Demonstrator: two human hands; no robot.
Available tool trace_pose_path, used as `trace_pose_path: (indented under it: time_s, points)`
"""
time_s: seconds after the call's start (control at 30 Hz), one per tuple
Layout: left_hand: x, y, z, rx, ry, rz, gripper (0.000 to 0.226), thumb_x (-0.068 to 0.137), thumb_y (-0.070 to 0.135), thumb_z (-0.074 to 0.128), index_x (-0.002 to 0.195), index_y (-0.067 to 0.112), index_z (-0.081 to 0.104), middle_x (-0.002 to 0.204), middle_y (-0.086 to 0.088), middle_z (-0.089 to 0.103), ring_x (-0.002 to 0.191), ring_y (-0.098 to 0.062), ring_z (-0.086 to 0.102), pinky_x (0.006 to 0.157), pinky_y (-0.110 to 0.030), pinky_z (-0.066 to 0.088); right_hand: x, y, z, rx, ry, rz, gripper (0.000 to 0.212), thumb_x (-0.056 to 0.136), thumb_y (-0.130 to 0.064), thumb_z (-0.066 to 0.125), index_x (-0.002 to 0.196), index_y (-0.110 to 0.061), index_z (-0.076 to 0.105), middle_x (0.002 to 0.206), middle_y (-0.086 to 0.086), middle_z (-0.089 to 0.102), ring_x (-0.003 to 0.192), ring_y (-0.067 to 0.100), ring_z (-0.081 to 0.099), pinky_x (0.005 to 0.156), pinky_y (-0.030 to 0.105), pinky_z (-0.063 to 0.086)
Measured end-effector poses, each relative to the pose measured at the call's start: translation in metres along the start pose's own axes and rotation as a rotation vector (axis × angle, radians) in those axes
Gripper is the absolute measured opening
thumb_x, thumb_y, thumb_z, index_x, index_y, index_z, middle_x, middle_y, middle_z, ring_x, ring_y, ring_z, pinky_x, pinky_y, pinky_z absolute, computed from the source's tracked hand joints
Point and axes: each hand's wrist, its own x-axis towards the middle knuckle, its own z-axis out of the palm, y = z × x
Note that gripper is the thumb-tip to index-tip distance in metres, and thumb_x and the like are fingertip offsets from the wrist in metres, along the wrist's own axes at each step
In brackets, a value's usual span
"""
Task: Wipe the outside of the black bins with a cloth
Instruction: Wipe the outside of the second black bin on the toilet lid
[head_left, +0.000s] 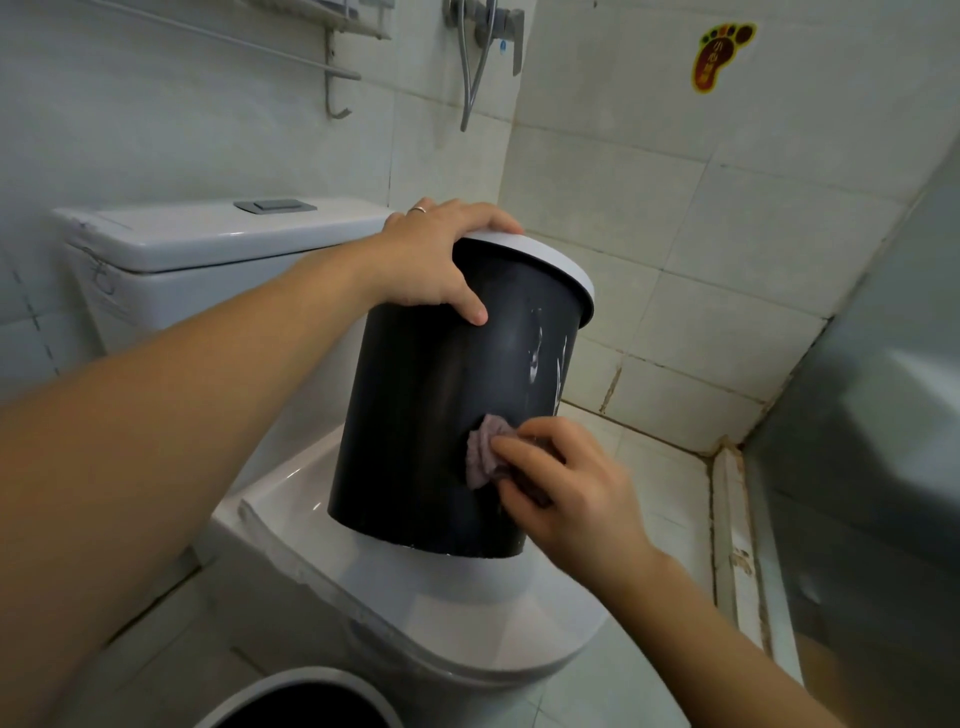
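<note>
A black bin (415, 415) with a white rim stands tilted on the closed toilet lid (467, 613). My left hand (436, 254) grips its top rim, thumb down the black side. My right hand (566, 483) pinches a small purple-grey cloth (485, 454) and presses it against the bin's lower right side. White streaks (537, 348) mark the bin wall above the cloth. A second black bin (301, 701) with a white rim shows at the bottom edge, only its top visible.
The toilet cistern (208, 249) sits behind the bin at left. Tiled walls close in behind and at right, with a shower hose (475, 67) and a towel rack (332, 67) above. A grey panel (872, 415) stands at the right.
</note>
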Motion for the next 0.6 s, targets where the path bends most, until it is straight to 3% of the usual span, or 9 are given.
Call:
trace_pose_path:
  time_s: [0.17,0.27,0.4,0.6]
  points:
    - [-0.001,0.001,0.0,-0.056,0.0,-0.046,0.077,0.063,0.029,0.086,0.122,0.06,0.047,0.106,0.018,0.042,0.118,-0.021,0.037,0.108,-0.044,0.035,-0.027,-0.011,0.002,0.076,-0.131,-0.12,0.017,0.089,-0.024,0.067,0.103,-0.019,0.075,0.101,0.004,0.065,0.084,0.017,0.059,0.062,0.024,0.05]
    - [0.0,0.004,0.001,-0.058,0.026,-0.091,0.073,0.061,0.036,0.087,0.114,0.065,0.047,0.12,0.003,0.042,0.12,-0.03,0.042,0.106,-0.048,0.039,-0.032,-0.012,0.003,0.097,-0.105,-0.069,0.017,0.087,-0.025,0.069,0.102,-0.019,0.076,0.101,0.004,0.066,0.085,0.017,0.061,0.065,0.023,0.051]
    - [0.002,0.005,0.0,-0.13,0.018,-0.114,0.072,0.056,0.03,0.09,0.108,0.061,0.052,0.128,-0.003,0.051,0.118,-0.035,0.049,0.102,-0.052,0.045,-0.033,-0.013,0.005,0.133,-0.08,-0.015,0.023,0.086,-0.025,0.07,0.106,-0.014,0.075,0.102,0.003,0.067,0.088,0.016,0.061,0.07,0.021,0.052]
    - [0.0,-0.012,-0.003,-0.343,0.027,-0.097,0.067,0.058,0.008,0.09,0.101,0.049,0.059,0.103,0.009,0.061,0.103,-0.023,0.063,0.083,-0.034,0.055,-0.033,-0.011,0.0,0.193,-0.011,0.068,0.03,0.086,-0.025,0.07,0.11,-0.007,0.072,0.104,0.005,0.068,0.091,0.018,0.064,0.078,0.023,0.053]
